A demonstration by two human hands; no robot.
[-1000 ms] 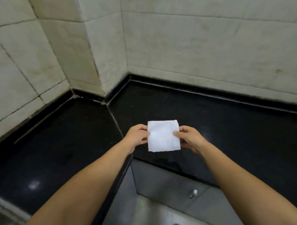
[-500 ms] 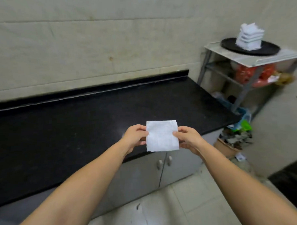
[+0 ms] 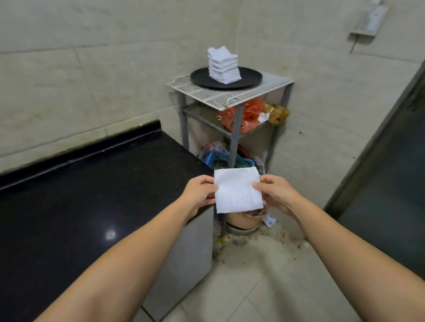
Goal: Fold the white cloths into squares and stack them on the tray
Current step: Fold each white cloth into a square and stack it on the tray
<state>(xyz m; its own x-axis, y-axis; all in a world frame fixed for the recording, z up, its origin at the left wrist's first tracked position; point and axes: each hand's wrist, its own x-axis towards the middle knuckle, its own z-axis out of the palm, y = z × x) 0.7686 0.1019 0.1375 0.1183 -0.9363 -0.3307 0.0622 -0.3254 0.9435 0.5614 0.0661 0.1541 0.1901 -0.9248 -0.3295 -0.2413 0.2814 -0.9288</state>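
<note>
Folded white cloth (image 3: 237, 189) held in mid-air, pinched at its left edge by left hand (image 3: 200, 193) and right edge by right hand (image 3: 274, 194). Beyond the grip, up on the wire rack (image 3: 218, 95): black tray (image 3: 249, 79) carrying stack of folded cloths (image 3: 223, 65). Black counter (image 3: 86, 190) left of the grip.

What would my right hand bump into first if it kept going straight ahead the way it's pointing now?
Probably the metal rack: its front leg and the bags on its shelves lie beyond the right hand and the folded cloth it pinches. Depth is unclear; the tray sits higher.

A black countertop (image 3: 74, 191) adjoins a metal rack (image 3: 230, 92) holding orange bags (image 3: 249, 114) above a blue basket (image 3: 221, 158).
</note>
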